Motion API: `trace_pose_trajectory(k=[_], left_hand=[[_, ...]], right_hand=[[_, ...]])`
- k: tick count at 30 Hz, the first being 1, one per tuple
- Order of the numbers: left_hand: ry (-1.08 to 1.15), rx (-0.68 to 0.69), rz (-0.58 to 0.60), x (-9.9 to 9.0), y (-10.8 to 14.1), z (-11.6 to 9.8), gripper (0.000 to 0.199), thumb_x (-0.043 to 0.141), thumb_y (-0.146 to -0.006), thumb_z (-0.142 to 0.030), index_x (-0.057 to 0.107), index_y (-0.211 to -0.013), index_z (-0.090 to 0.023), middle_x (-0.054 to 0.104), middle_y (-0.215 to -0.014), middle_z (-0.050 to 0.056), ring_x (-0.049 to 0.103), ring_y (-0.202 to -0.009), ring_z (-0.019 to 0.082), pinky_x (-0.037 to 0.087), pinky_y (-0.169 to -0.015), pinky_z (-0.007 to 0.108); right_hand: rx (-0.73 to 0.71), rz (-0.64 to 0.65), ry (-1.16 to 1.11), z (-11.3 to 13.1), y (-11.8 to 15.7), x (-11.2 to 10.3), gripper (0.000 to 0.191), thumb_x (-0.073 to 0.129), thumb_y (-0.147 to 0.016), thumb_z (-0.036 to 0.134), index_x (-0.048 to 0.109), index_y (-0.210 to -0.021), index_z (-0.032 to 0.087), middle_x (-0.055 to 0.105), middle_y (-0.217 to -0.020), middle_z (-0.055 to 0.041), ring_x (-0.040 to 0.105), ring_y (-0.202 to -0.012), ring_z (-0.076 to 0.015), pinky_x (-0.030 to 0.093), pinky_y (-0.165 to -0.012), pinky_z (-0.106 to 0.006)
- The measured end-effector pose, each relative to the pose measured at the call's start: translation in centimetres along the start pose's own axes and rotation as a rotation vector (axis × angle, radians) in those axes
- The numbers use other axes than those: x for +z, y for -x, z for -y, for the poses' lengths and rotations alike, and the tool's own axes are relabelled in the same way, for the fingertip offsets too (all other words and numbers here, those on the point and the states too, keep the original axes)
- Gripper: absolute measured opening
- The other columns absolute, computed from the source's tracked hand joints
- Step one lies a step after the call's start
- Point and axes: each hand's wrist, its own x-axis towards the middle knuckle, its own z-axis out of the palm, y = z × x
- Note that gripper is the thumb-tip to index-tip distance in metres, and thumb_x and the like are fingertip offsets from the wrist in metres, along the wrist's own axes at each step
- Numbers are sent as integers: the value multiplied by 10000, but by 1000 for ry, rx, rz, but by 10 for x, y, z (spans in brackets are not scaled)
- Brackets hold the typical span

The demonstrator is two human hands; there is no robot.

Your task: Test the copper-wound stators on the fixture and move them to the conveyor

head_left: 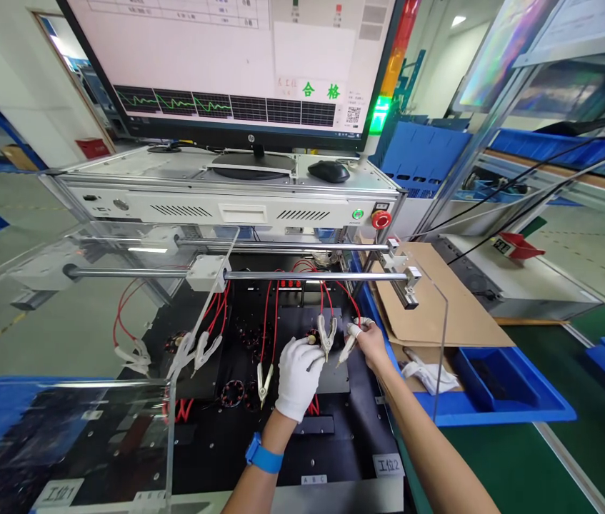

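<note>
My left hand (298, 378), in a white glove, is closed beside a small wound motor coil (311, 334) on the right half of the black fixture. What its fingers grip is hidden. Just right of those fingertips hangs a white alligator clip (326, 334) on red wires. White covers wrap some fingertips of my right hand (373, 344), which pinches another white alligator clip (348, 348), its jaws pointing down and left. A further alligator clip (263, 384) dangles left of the glove. Loose wound coils (232, 392) lie on the black fixture plate (248, 442).
Metal guide rods (313, 275) cross above the hands. A transparent cover (173, 400) stands at left, with more clips (206, 351) behind it. A monitor (248, 71) rises at the back; a red stop button (381, 218) is below. Cardboard (436, 300) and a blue tray (543, 407) are at right.
</note>
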Motion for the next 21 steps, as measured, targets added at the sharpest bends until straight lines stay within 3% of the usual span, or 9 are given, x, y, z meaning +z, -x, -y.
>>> trace_pose_trajectory(k=[2, 4, 6, 8, 10, 13, 15, 17, 21], left_hand=[[-73, -71, -47, -5, 13, 10, 213, 479, -820, -209, 629, -970, -227, 633, -1021, 51, 528, -1053, 211, 369, -992, 439], [-216, -264, -93, -8, 28, 24, 294, 479, -818, -274, 591, -1061, -151, 560, -1156, 137, 462, -1140, 277, 374, -969, 482], [-352, -473, -31, -10, 40, 40, 395, 534, -772, -366, 596, -1028, -72, 507, -1201, 217, 388, -1189, 371, 344, -956, 550], [-392, -603, 98, -13, 44, 51, 412, 597, -707, -410, 624, -925, -62, 515, -1181, 235, 355, -1194, 424, 305, -956, 589], [-325, -660, 173, -20, 43, 56, 287, 637, -665, -339, 626, -836, -109, 552, -1144, 188, 388, -1175, 395, 317, -961, 554], [-73, -677, 178, -34, 33, 52, 106, 585, -662, -169, 590, -768, -181, 615, -987, 81, 529, -1009, 266, 407, -895, 442], [181, -714, 114, -39, 24, 44, 122, 547, -691, -154, 572, -802, -195, 622, -889, 46, 574, -865, 197, 445, -839, 385], [508, -793, -50, -38, 12, 36, 188, 565, -711, -204, 544, -897, -188, 616, -900, 50, 591, -822, 170, 469, -815, 363], [1065, -923, -438, -24, -10, 31, 354, 633, -689, -212, 451, -991, -179, 587, -981, 66, 621, -772, 145, 513, -783, 381]], right_hand=[[-31, -25, 67, -2, -2, -6, 335, 615, -628, 384, 499, -865, 177, 611, -681, -25, 602, -591, -193, 481, -527, -290], [-82, -66, 186, -4, -2, -11, 394, 609, -651, 409, 518, -936, 153, 637, -750, -55, 619, -688, -216, 500, -625, -324], [-179, -128, 319, -3, 5, -10, 493, 596, -685, 421, 501, -1067, 126, 647, -889, -98, 616, -823, -236, 491, -744, -364], [-373, -179, 433, 4, 19, -4, 540, 564, -741, 392, 450, -1192, 119, 600, -1080, -136, 571, -980, -241, 448, -862, -395], [-659, -35, 568, 16, 35, 8, 437, 517, -794, 288, 477, -1212, 166, 545, -1198, -116, 497, -1107, -222, 387, -956, -402], [-1029, 449, 848, 33, 53, 28, 299, 501, -749, 96, 651, -973, 225, 500, -1275, -48, 337, -1257, -218, 260, -1052, -439], [-1155, 618, 1008, 39, 57, 39, 245, 527, -682, 42, 687, -767, 206, 438, -1337, -29, 219, -1314, -247, 179, -1076, -484], [-1211, 634, 1089, 41, 56, 45, 187, 552, -663, 43, 675, -644, 183, 399, -1367, -30, 171, -1327, -265, 145, -1081, -499], [-1233, 627, 1097, 38, 53, 46, 179, 572, -690, 75, 693, -684, 207, 411, -1359, -11, 198, -1316, -261, 157, -1080, -489]])
